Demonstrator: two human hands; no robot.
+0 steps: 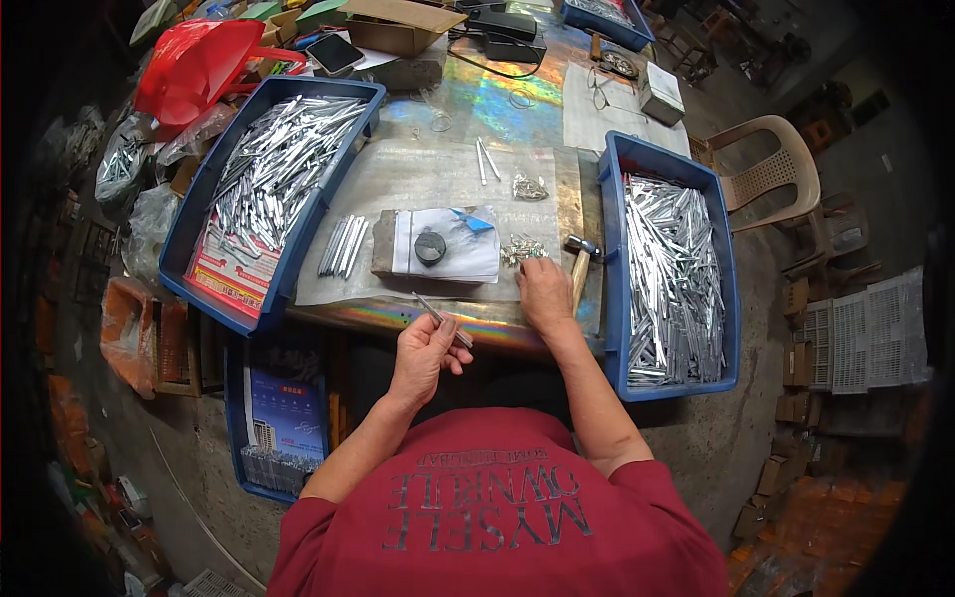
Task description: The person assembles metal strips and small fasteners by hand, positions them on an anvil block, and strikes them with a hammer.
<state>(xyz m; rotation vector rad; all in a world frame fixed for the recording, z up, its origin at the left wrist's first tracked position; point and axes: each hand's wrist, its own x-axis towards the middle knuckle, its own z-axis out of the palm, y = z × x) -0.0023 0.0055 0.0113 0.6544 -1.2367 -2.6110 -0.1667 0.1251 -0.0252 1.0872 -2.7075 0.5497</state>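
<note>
My left hand (pixel 423 356) is closed around a thin silvery metal strip (pixel 428 307), held just off the table's near edge with one end pointing up and left. My right hand (pixel 546 297) rests at a small heap of tiny metal parts (pixel 521 246), its fingers curled in; whatever is between the fingertips is hidden. Between and beyond the hands sits a block topped with white paper (pixel 474 261), and a round dark disc (pixel 430 248) lies on it. Several strips lie side by side (pixel 343 247) left of the block. A hammer (pixel 581 261) is just right of my right hand.
Blue bins full of metal strips flank the work spot, one left (pixel 348 171) and one right (pixel 729 289). Beyond the block lie two loose strips (pixel 485 161) and another small pile (pixel 529 187). Farther back are a phone (pixel 335 54) and a cardboard box (pixel 393 35).
</note>
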